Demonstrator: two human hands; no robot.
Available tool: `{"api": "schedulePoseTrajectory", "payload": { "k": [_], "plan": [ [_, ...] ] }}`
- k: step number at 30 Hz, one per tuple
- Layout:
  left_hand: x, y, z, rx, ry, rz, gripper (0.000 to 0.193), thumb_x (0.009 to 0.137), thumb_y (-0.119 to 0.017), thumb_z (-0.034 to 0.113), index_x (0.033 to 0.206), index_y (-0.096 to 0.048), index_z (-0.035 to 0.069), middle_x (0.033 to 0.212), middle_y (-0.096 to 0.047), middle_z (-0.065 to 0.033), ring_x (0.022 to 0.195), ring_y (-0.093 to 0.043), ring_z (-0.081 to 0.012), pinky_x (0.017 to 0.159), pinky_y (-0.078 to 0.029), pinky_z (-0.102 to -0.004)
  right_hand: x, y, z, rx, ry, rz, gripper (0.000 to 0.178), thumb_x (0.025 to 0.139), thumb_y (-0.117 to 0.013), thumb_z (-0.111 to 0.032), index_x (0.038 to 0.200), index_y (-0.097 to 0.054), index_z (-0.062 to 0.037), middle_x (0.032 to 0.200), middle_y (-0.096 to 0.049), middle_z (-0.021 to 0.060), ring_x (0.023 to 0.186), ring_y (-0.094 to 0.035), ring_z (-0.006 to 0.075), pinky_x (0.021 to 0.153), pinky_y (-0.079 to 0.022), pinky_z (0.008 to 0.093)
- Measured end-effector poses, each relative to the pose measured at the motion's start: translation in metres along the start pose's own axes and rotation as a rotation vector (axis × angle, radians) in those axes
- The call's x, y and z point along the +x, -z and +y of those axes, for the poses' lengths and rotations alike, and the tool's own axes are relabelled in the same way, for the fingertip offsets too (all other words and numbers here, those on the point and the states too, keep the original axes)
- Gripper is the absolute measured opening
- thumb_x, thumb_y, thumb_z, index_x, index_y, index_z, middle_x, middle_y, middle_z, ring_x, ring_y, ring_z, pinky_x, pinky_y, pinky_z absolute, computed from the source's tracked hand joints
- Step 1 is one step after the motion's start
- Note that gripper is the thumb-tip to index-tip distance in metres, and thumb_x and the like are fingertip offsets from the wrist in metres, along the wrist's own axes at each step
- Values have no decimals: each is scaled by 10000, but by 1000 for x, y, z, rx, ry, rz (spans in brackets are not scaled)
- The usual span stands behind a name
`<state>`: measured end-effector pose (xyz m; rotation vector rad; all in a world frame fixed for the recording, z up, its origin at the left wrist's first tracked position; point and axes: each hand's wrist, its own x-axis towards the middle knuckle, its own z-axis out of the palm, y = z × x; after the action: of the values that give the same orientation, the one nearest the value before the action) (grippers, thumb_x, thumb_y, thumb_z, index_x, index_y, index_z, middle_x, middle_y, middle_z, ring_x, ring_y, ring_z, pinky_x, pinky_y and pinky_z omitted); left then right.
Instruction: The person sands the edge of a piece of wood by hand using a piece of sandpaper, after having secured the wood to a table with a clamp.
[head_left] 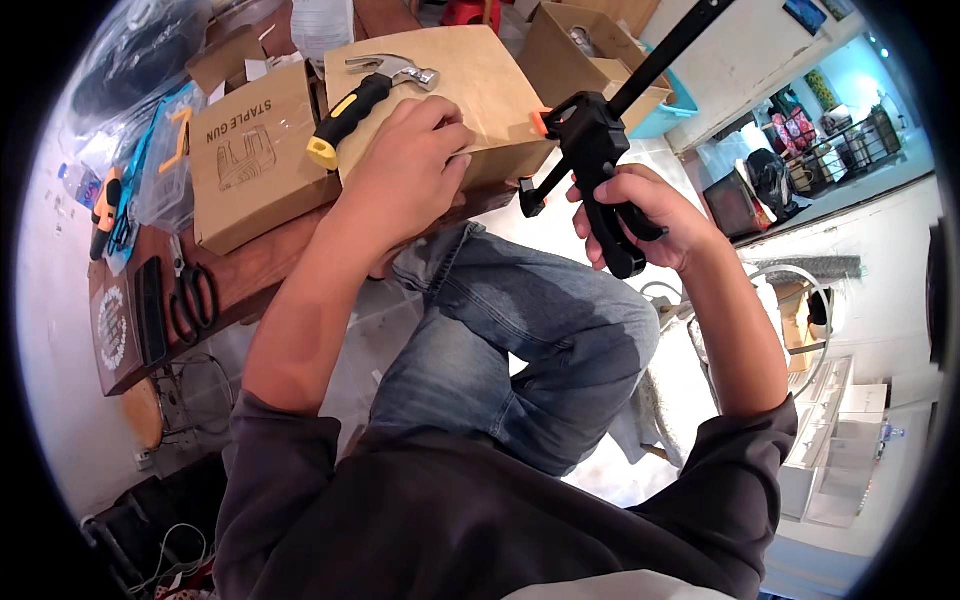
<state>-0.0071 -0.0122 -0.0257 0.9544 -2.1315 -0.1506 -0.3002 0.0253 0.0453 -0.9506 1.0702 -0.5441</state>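
**Holding the bar clamp (592, 135) at the corner: right hand (668, 215) on the handle, left hand (415, 160) at the pale box (470, 75)**

And what a neat hold on the right! That grip is clenched around the clamp's black handle, thumb laid along the near side, probably so that the trigger sits within easy squeezing range. The long bar slants away up and to the right, an angle that seems to leave the clamp's orange-tipped end facing the box's right-hand corner. Is it touching? Too close to call from up here!

Over to the left: fingers bent at the near side of the box, maybe to steady it, though whether that grip is actually grasping the edge, I cannot tell.

Lying on top, the hammer (355, 112), its black-and-yellow handle jutting over the box's near-left edge, which looks handy for a quick pick-up.

Just beside it, a brown carton (255, 150) with a tool drawing takes up the middle of the surface (260, 270), while black-handled scissors (190, 300) lie near the front edge, seemingly parked clear of both hands.
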Motion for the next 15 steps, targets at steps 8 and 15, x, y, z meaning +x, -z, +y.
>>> {"api": "schedulePoseTrajectory", "payload": {
  "k": [8, 15],
  "plan": [
    [-7, 1, 0, -10, 27, 12, 199, 885, -699, 72, 1070, -731, 7, 1139, -630, -124, 1111, -585, -329, 961, -498, -412, -7, -14, -19, -74, -150, 30, 430, 946, -594, -279, 1210, -560, 58, 944, -694, 190, 784, -738, 311, 754, -629, 453],
    [-9, 8, -4, 17, 33, 29, 215, 884, -695, 95, 1075, -730, 5, 1146, -644, -127, 1120, -593, -324, 976, -500, -410, -6, 9, 1, 55, -11, 131, 717, 1008, -493, -622, 1243, -599, 46, 1001, -723, 181, 820, -740, 298, 772, -622, 423]
  ]
}}
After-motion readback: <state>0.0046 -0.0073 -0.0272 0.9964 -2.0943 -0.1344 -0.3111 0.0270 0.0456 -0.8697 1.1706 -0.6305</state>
